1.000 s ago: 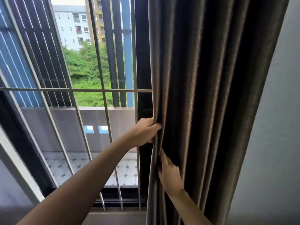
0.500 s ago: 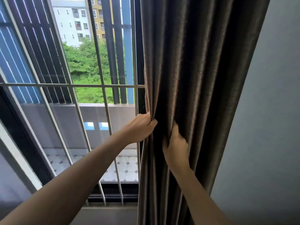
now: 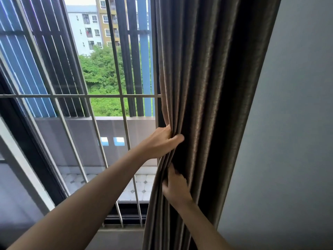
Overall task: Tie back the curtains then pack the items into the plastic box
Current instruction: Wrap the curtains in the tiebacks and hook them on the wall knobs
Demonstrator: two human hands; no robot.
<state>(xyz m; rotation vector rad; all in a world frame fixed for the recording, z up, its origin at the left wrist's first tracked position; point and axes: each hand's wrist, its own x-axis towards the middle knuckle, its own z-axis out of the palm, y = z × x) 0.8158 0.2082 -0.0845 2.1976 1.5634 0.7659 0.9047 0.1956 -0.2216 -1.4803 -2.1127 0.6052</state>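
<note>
Since the frame half a second earlier, my right hand (image 3: pixel 175 184) sits lower on the curtain (image 3: pixel 207 105), now below my left hand (image 3: pixel 161 144) instead of nearly level with it; my left hand keeps its hold on the curtain's leading edge. Far left: dark window frame (image 3: pixel 28 141) running diagonally; behind the glass, blue louvres (image 3: pixel 16 60) and dark vertical slats (image 3: pixel 54 51); pale window grille (image 3: pixel 59 96), one horizontal bar crossing several upright bars, spanning the opening up to the curtain. Beyond the grille: apartment blocks (image 3: pixel 90 29) at top; green trees (image 3: pixel 104 78) beneath them; grey balcony wall (image 3: pixel 111 138) lower down; tiled balcony floor (image 3: pixel 144 186) at its foot. Left of centre: my left forearm reaching up from the lower left corner; left hand gripping the leading edge, thumb laid across the front of the folds, fingers wrapped behind. Centre: brown-grey curtain, gathered into tight vertical pleats, hanging from top to bottom of view between window and wall. Just below the left hand: right hand, back toward me, thumb pointing up along a pleat; its fingers sink into the folds, so whether they grip fabric I cannot tell. Right: plain grey wall (image 3: pixel 288 123) beside the curtain's outer edge.
</note>
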